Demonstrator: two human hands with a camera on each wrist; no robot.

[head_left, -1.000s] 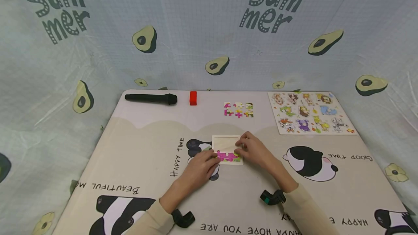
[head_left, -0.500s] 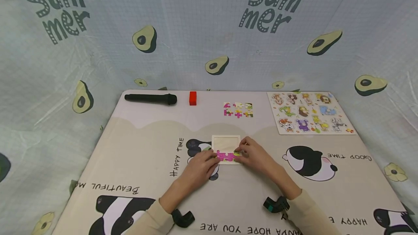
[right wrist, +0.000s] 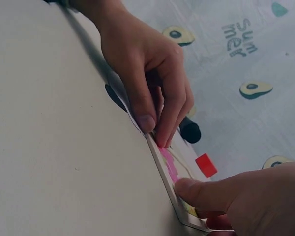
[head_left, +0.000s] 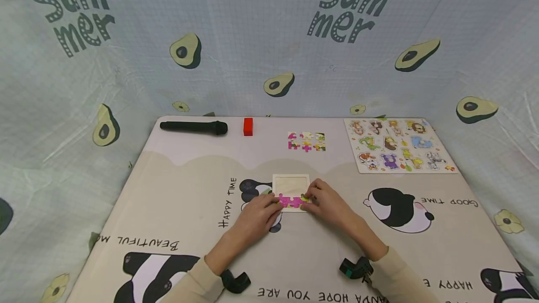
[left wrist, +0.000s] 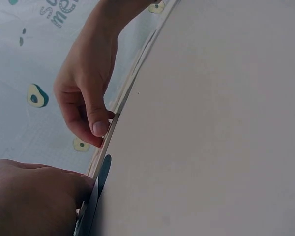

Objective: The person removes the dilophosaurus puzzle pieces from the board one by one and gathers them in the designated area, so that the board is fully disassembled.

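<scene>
A small pale wooden puzzle tray lies on the table, with a row of pink and yellow-green jigsaw pieces along its near side. Bare wood shows in its far part. At the left end, my left hand holds the tray's near corner, its thumb at the edge and fingertips by the pink pieces. My right hand grips the right end. In the right wrist view, this hand's thumb presses on the pieces while other fingers bend beside the rim. The fingertips partly cover both end pieces.
Beyond the tray lie several loose jigsaw pieces. A black microphone and a red block are at the back. An animal puzzle board occupies the back right. The patterned tablecloth is printed with pandas.
My right hand has shifted slightly nearer along the tray's right end, and its fingertips have come closer to the corner piece. The left hand and the tray look the same.
</scene>
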